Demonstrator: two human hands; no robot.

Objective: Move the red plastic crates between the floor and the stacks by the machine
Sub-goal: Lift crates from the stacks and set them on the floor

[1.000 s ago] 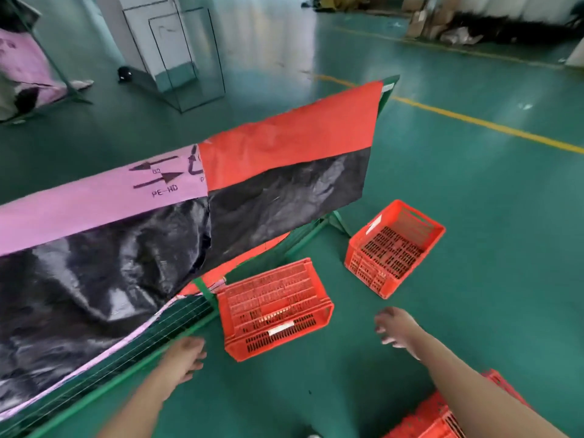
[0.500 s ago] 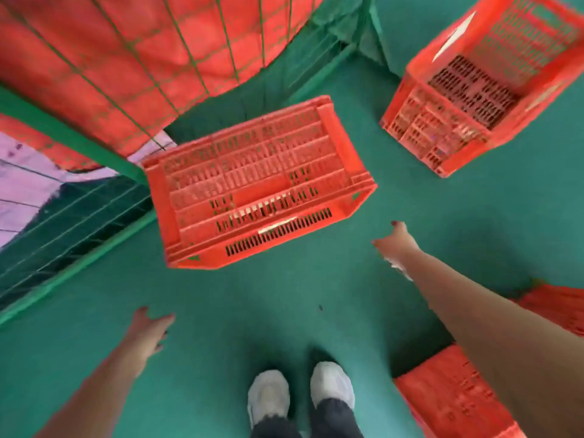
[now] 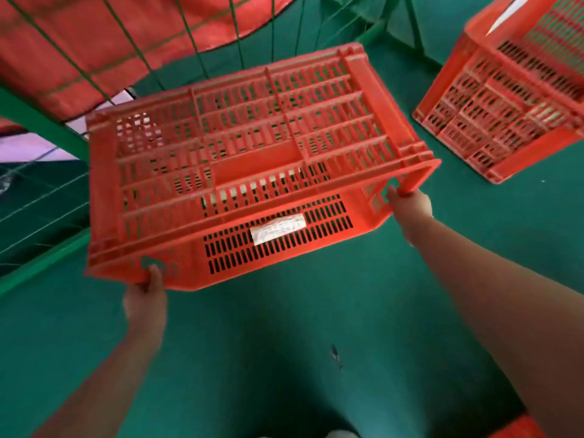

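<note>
A red slotted plastic crate (image 3: pixel 252 165) lies on its side on the green floor, with a white label on its lower wall. My left hand (image 3: pixel 145 298) grips the near left corner of its rim. My right hand (image 3: pixel 410 207) grips the near right corner, fingers curled under the rim. A second red crate (image 3: pixel 512 90) sits tilted on the floor at the upper right, apart from both hands.
A green wire-mesh barrier (image 3: pixel 38 128) draped with red sheeting (image 3: pixel 94 36) stands right behind and left of the held crate. The corner of another red crate (image 3: pixel 515 429) shows at the bottom right edge. Bare green floor (image 3: pixel 284 358) lies in front of me.
Both hands were open and apart from the crate; they have reached forward and closed on its near corners. The view has dropped closer to the crate.
</note>
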